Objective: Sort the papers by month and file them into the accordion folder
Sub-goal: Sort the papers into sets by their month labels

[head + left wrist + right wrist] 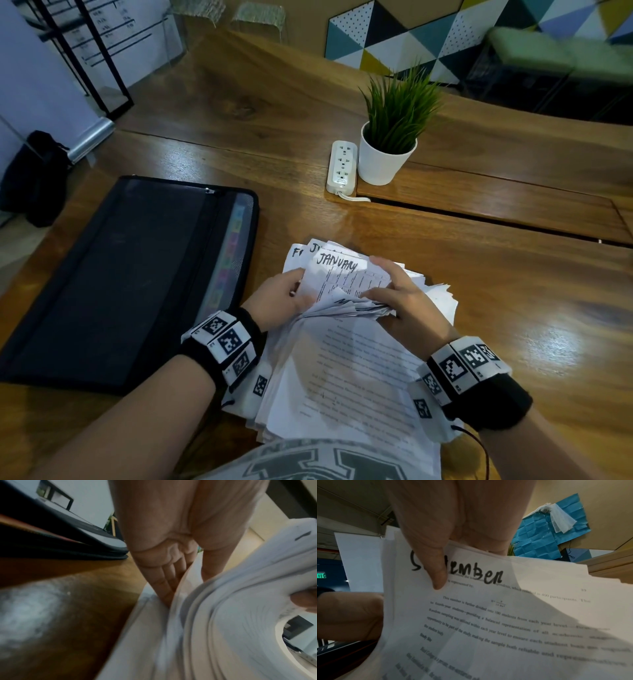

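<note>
Your left hand (284, 294) and right hand (404, 301) both have fingers (436, 566) grasping the stack of papers (342, 370), fanned open on the wooden surface (513, 308). The black accordion folder (130, 274) lies closed just left of them.

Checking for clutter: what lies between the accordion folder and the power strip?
Only bare wooden table in the head view; nothing lies between the accordion folder and the power strip.
</note>
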`<state>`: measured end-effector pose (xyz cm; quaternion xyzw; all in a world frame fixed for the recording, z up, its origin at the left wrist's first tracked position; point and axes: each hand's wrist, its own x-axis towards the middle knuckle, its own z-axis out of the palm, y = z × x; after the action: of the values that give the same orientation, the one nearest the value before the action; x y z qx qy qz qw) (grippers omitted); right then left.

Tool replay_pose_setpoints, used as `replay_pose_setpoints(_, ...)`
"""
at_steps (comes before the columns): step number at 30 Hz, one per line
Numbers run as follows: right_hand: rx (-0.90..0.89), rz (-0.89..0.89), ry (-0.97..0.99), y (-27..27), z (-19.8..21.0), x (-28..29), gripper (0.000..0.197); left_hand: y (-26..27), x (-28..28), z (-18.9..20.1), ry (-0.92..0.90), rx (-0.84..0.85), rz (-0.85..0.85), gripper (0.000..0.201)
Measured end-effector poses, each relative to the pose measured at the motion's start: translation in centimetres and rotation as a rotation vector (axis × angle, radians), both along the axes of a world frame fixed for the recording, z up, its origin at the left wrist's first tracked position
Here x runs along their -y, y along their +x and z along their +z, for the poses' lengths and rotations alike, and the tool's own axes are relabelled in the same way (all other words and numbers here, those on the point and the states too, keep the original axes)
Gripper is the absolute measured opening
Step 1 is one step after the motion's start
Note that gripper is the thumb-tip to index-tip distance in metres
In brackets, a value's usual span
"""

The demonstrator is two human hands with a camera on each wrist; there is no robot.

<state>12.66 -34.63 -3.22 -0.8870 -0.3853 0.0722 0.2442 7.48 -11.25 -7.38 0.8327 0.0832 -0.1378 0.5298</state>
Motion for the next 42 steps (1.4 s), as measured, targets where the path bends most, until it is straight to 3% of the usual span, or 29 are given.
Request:
replay_pose_setpoints(2, 0.013, 0.007, 0.018, -0.1, -0.1, 0.2, 0.019, 0.0, -0.4, -0.2, -0.017, -0.068, -0.015, 0.014)
replay_pose_setpoints(5, 0.020, 0.044, 0.022, 0.0, -0.2, 0.5, 0.019, -0.1, -0.7, -0.3, -0.056, -0.076, 0.017, 0.029)
replay_pose_setpoints(8, 0.029, 0.056, 0.032, 0.3, 0.5, 0.4, 0.017, -0.1, -0.7, 0.0, -0.084, -0.019, 0.171, 0.035)
replay_pose_setpoints(10, 0.037, 0.061, 0.038, 0.4, 1.0, 0.2, 0.018, 0.0, -1.0, 0.5, -0.145, 0.018, 0.302, 0.023)
replay_pose_setpoints(12, 0.032, 0.060, 0.045, 0.7, 1.0, 0.0, 0.019, -0.1, -1.3, 0.9, -0.189, -0.021, 0.266, 0.014)
replay_pose_setpoints(14, -0.015, 0.036, 0.009, 1.1, 0.9, -0.3, 0.018, -0.3, -1.4, 1.1, -0.160, -0.085, 0.126, 0.019)
replay_pose_setpoints(16, -0.076, 0.015, -0.065, 1.7, 0.8, -0.9, 0.014, -0.4, -1.2, 1.7, -0.097, -0.065, 0.112, 0.023)
replay_pose_setpoints(21, -0.162, 0.017, -0.232, 3.5, 0.8, -3.1, 0.018, 0.1, -4.9, 5.2, -0.064, 0.089, 0.426, 0.033)
replay_pose_setpoints(24, -0.214, 0.009, -0.395, 4.7, 1.2, -4.9, 0.030, -0.5, -8.1, 8.1, -0.023, 0.134, 0.534, 0.011)
replay_pose_setpoints(28, -0.274, -0.024, -0.474, 5.8, 1.5, -7.2, 0.050, -1.7, -12.3, 10.7, 0.002, 0.214, 0.709, 0.011)
replay_pose_setpoints(30, -0.249, -0.070, -0.528, 6.0, 1.1, -7.5, 0.059, -2.3, -14.2, 11.1, -0.023, 0.233, 0.807, 0.029)
replay_pose_setpoints(32, -0.240, -0.126, -0.538, 6.2, 0.7, -7.3, 0.067, -2.9, -15.5, 11.4, -0.008, 0.252, 0.890, 0.033)
replay_pose_setpoints(35, -0.296, -0.178, -0.510, 6.7, 0.3, -6.0, 0.071, -3.4, -16.3, 11.7, -0.061, 0.248, 0.887, 0.036)
replay_pose_setpoints(38, -0.406, -0.246, -0.395, 7.5, 0.2, -4.0, 0.055, -3.5, -13.9, 11.5, -0.134, 0.164, 0.780, 0.015)
replay_pose_setpoints(42, -0.620, -0.407, -0.022, 8.3, 1.0, -0.9, 0.042, -2.6, -7.7, 9.2, -0.272, 0.020, 0.614, 0.022)
